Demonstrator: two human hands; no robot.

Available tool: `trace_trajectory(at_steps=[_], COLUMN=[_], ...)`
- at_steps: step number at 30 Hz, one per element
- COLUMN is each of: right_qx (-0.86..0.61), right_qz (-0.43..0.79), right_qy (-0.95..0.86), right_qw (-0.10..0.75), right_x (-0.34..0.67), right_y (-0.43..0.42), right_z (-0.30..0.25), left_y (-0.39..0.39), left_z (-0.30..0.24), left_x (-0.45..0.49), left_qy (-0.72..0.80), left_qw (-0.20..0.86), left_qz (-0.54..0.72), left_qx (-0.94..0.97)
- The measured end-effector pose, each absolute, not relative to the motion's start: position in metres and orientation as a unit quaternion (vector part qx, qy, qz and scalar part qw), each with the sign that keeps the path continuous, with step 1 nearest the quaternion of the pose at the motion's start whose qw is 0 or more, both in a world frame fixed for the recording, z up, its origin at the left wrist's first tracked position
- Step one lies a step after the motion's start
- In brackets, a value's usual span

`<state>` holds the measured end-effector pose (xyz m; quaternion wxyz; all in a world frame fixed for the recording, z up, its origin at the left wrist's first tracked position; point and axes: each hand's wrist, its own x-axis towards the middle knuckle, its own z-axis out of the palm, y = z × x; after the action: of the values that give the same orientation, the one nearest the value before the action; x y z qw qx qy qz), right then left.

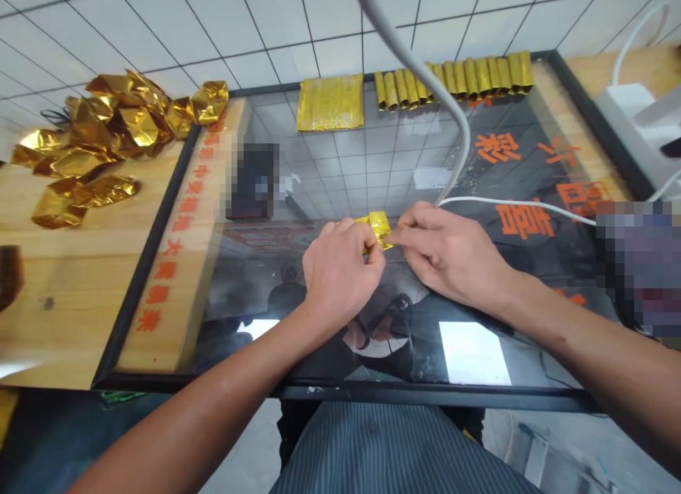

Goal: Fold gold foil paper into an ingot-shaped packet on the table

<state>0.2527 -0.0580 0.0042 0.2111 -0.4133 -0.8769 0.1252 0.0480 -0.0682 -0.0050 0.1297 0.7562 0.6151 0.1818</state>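
Note:
A small folded piece of gold foil paper [379, 223] lies on the dark glass top [319, 174], between my two hands. My left hand [343, 267] has its fingers curled over the left side of the paper, thumb and index pinching near its lower edge; the fingertips are partly hidden. From the right, my right hand [450, 256] reaches to the paper's lower right corner with its fingers pinched together there. Further back lies a flat yellow-gold sheet [330, 103]. Right of it stands a row of several rolled gold paper tubes [462, 79].
Crumpled shiny gold foil shapes [101, 125] are heaped on the wooden surface at left. A dark box-like object [254, 180], partly blurred, lies on the glass. A thick grey cable [425, 68] and a thin white cord [521, 201] cross the work area. A white power strip [633, 118] sits at right.

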Motion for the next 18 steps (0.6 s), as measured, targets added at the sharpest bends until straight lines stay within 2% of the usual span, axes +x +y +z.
trace_trajectory(at_steps=[4, 18], right_qx=[-0.419, -0.356], right_qz=[0.061, -0.078], right_qy=[-0.895, -0.929], right_qw=[0.142, 0.061], right_x=[0.247, 0.24], right_y=[-0.061, -0.073], right_z=[0.008, 0.01], left_y=[-0.069, -0.066], left_z=[-0.004, -0.001], left_x=[0.048, 0.039], left_qy=[0.614, 0.601], left_qw=[0.126, 0.174], left_qz=[0.181, 0.18], left_qx=[0.758, 0.759])
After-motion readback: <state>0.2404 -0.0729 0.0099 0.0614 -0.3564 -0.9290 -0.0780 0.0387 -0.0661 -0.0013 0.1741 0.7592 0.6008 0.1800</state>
